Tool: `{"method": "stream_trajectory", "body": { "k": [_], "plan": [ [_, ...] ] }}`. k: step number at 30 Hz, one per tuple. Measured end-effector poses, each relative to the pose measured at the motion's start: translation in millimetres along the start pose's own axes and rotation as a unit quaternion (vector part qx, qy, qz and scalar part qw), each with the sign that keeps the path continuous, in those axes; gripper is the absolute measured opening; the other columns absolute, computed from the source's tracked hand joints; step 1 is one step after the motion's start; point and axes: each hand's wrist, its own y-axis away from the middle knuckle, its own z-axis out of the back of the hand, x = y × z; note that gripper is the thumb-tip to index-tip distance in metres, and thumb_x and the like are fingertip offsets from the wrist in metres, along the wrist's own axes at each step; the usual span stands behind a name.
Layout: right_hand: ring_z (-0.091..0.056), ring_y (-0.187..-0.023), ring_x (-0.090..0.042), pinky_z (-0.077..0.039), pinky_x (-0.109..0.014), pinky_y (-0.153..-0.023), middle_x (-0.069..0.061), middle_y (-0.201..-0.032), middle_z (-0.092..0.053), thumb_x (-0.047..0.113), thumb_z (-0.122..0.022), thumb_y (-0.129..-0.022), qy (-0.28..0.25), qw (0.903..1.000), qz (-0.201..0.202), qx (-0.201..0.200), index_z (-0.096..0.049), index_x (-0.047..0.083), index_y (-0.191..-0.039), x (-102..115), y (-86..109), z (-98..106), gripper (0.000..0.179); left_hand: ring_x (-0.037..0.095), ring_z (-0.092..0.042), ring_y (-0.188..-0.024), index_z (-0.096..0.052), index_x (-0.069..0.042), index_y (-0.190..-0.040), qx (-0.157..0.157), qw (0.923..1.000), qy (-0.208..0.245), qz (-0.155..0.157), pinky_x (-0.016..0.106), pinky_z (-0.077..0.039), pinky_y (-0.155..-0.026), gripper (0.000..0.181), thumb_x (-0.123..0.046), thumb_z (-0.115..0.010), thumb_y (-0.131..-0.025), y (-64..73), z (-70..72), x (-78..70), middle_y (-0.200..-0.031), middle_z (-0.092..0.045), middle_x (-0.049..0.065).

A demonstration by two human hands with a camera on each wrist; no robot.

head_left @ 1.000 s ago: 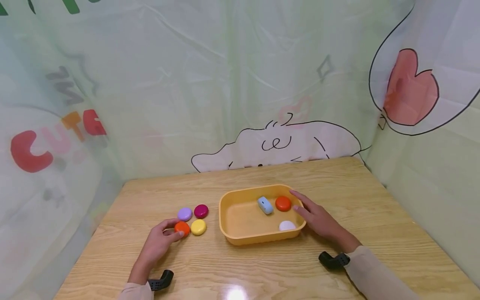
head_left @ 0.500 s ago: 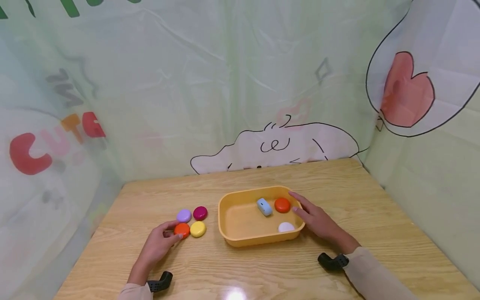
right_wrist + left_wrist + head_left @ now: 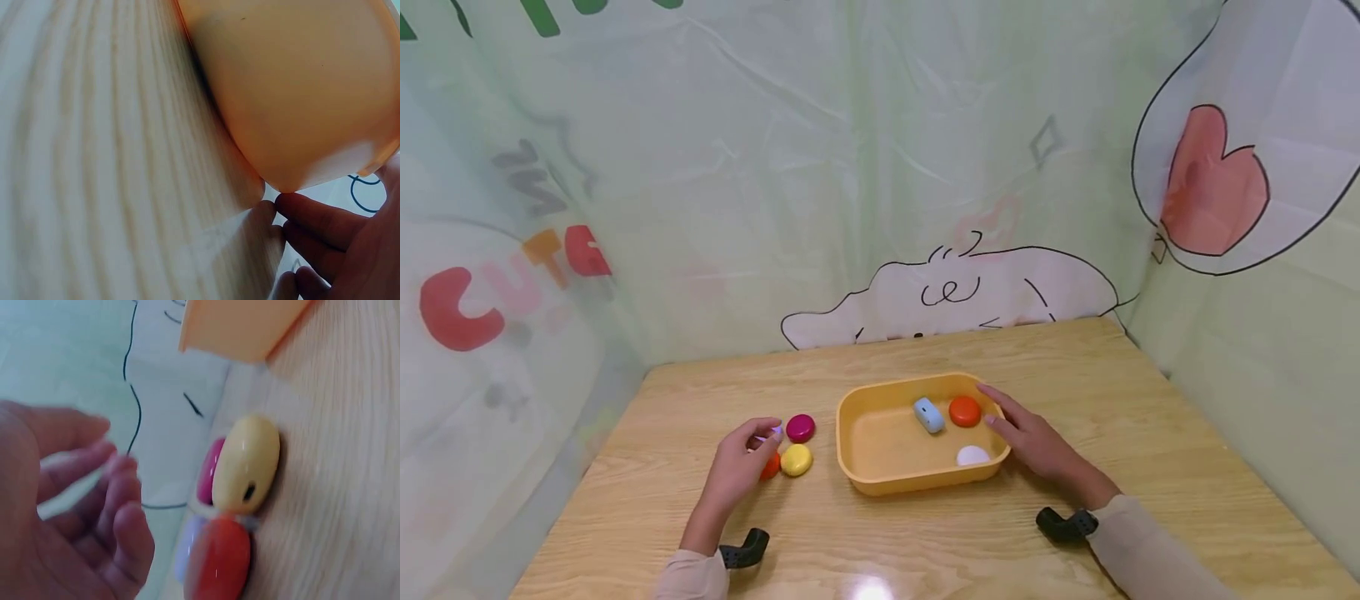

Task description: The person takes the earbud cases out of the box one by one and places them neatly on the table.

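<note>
My left hand [image 3: 741,467] is over the left group of glossy rounded discs, fingers loosely bent and holding nothing. Partly under it in the head view are a red-orange disc [image 3: 771,467] and a lilac disc [image 3: 777,432]. Beside them lie a yellow disc [image 3: 796,460], with a dark slot in its side in the left wrist view, and a magenta disc [image 3: 801,428]. At the right end of a yellow-orange tray [image 3: 880,487], my right hand [image 3: 1037,442] holds the wall, thumb over the rim. In the right wrist view its fingers [image 3: 322,219] touch the tray's outside.
Inside the tray lie a light-blue block [image 3: 929,415] with a small hole, a red-orange disc [image 3: 965,411] and a white disc [image 3: 973,455]. Everything stands on a wooden table [image 3: 820,542]. A printed cloth [image 3: 737,208] hangs behind and at the sides.
My left hand has let go of the red-orange disc at the left and moved up and to the right, over it and the lilac disc. The right hand and tray stay in place.
</note>
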Motion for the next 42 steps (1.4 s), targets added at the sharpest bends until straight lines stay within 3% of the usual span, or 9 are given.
{"method": "stream_trajectory", "body": {
  "k": [5,11,16,21,25,30,34,39,42],
  "plan": [
    [-0.025,-0.146,-0.044,-0.023,-0.063,-0.111,-0.017,-0.162,-0.025,0.037,-0.045,-0.107,-0.004,1.0,-0.001,0.0,-0.027,0.024,-0.16,0,1.2,-1,0.057,0.02,-0.057,-0.094,-0.069,-0.012,-0.123,0.044,0.9975,0.027,-0.049,0.028,-0.051,-0.076,0.025,-0.021,-0.065,-0.1,-1.5,-14.0,-14.2,-0.108,-0.067,0.004],
    [-0.024,-0.146,-0.044,-0.023,-0.063,-0.112,-0.017,-0.162,-0.025,0.037,-0.045,-0.107,-0.003,1.0,-0.001,-0.006,-0.027,0.024,-0.16,0,2.5,-1,0.057,0.018,-0.064,-0.092,-0.068,-0.011,-0.122,0.094,0.9877,0.061,-0.109,0.029,-0.054,-0.077,0.027,-0.022,-0.066,-0.099,-8.9,-28.2,-27.7,-0.11,-0.069,0.007],
    [-0.024,-0.146,-0.045,-0.023,-0.063,-0.112,-0.018,-0.162,-0.025,0.037,-0.044,-0.108,0.001,1.0,-0.005,-0.005,-0.027,0.022,-0.16,0,5.2,-1,0.057,0.022,-0.066,-0.094,-0.066,-0.011,-0.127,0.136,0.9829,0.07,-0.103,0.037,-0.055,-0.082,0.032,-0.027,-0.065,-0.099,-14.5,-35.8,-38.7,-0.109,-0.068,0.003],
    [-0.025,-0.146,-0.045,-0.024,-0.063,-0.111,-0.018,-0.162,-0.025,0.037,-0.044,-0.108,0.001,1.0,-0.003,-0.007,-0.027,0.023,-0.16,1,3.8,0,0.056,0.024,-0.065,-0.093,-0.063,-0.004,-0.129,0.161,0.9747,0.096,-0.121,0.05,-0.054,-0.083,0.036,-0.026,-0.065,-0.1,-23.2,-44.3,-52.0,-0.111,-0.067,0.016],
    [-0.025,-0.146,-0.045,-0.024,-0.062,-0.111,-0.017,-0.162,-0.025,0.036,-0.044,-0.108,0.002,1.0,-0.002,-0.004,-0.027,0.023,-0.16,0,2.7,0,0.056,0.026,-0.065,-0.094,-0.064,-0.006,-0.126,0.18,0.9698,0.106,-0.125,0.045,-0.055,-0.082,0.031,-0.023,-0.064,-0.1,-27.9,-52.6,-62.4,-0.112,-0.065,0.02],
    [-0.025,-0.146,-0.045,-0.024,-0.063,-0.111,-0.017,-0.162,-0.025,0.036,-0.045,-0.108,0.004,1.0,-0.005,-0.005,-0.027,0.023,-0.159,-1,3.2,0,0.056,0.035,-0.066,-0.1,-0.063,-0.009,-0.128,0.216,0.9621,0.119,-0.117,0.048,-0.054,-0.089,0.032,-0.025,-0.064,-0.1,-34.1,-65.3,-77.8,-0.112,-0.066,0.014],
    [-0.025,-0.146,-0.045,-0.024,-0.063,-0.111,-0.017,-0.162,-0.025,0.036,-0.044,-0.108,0.005,1.0,0.002,-0.006,-0.028,0.023,-0.159,0,2.5,0,0.056,0.039,-0.065,-0.103,-0.064,-0.01,-0.128,0.247,0.955,0.106,-0.125,0.043,-0.054,-0.09,0.032,-0.027,-0.064,-0.1,-40.5,-73.9,-90.9,-0.11,-0.067,0.007],
    [-0.026,-0.146,-0.044,-0.024,-0.063,-0.111,-0.017,-0.162,-0.026,0.034,-0.045,-0.108,-0.001,0.9999,0.011,-0.004,-0.029,0.022,-0.159,1,0.7,-1,0.055,0.034,-0.066,-0.101,-0.065,-0.01,-0.128,0.276,0.9459,0.094,-0.142,0.038,-0.055,-0.086,0.031,-0.023,-0.064,-0.1,-48.7,-82.5,-102.3,-0.109,-0.069,0.004],
    [-0.026,-0.146,-0.044,-0.024,-0.063,-0.111,-0.017,-0.162,-0.026,0.035,-0.045,-0.108,-0.002,0.9999,0.009,-0.003,-0.028,0.022,-0.159,1,0.1,-1,0.056,0.026,-0.065,-0.101,-0.065,-0.008,-0.13,0.309,0.9355,0.079,-0.152,0.033,-0.054,-0.087,0.033,-0.02,-0.065,-0.099,-54.3,-87.9,-106.8,-0.113,-0.068,0.009]
  ]
}}
